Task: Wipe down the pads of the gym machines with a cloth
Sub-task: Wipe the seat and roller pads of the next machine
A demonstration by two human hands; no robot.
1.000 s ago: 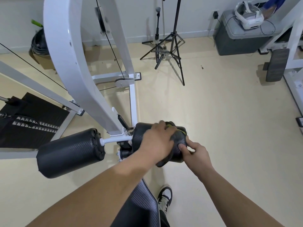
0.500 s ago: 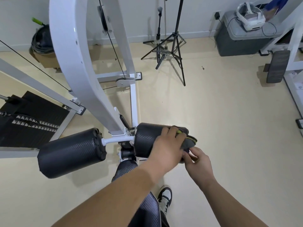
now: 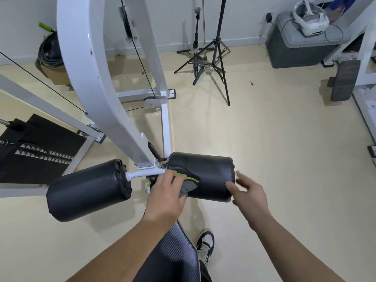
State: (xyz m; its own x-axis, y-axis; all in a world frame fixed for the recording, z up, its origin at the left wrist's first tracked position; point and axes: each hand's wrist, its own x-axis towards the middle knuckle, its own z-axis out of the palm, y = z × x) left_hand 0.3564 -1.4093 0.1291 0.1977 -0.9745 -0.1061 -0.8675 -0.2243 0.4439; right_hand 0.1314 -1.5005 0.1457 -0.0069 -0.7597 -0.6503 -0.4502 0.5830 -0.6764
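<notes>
Grey cloth (image 3: 188, 185), green-edged, is bunched against the right roller pad (image 3: 211, 178) at its inner end, next to the white axle (image 3: 142, 173). Left grip (image 3: 164, 198): fingers bent over the cloth, holding it pressed to the pad's near face; a loose corner hangs below the fingers. Right grip (image 3: 251, 193): spread wide, fingers straight and apart, nothing in it. Its thumb tip is at the pad's outer near corner, but the hand is blurred, so contact is uncertain. Left roller pad (image 3: 87, 192) sits on the other end of the axle, apart from both grips. Both roller pads are black with a woven texture and lie level on either side of the curved white frame arm (image 3: 87, 78). Below the forearms are a black textured lower pad (image 3: 173, 255), partly hidden, and one black-and-white shoe (image 3: 206, 244) on the cream floor (image 3: 284, 149). Far side: black tripod stand (image 3: 218, 58) and a grey box (image 3: 295, 49) by the wall with a white headset (image 3: 309, 23) on its lid. Left edge: black studded footplate (image 3: 34, 157). Right edge: another dark pad (image 3: 343, 80).
</notes>
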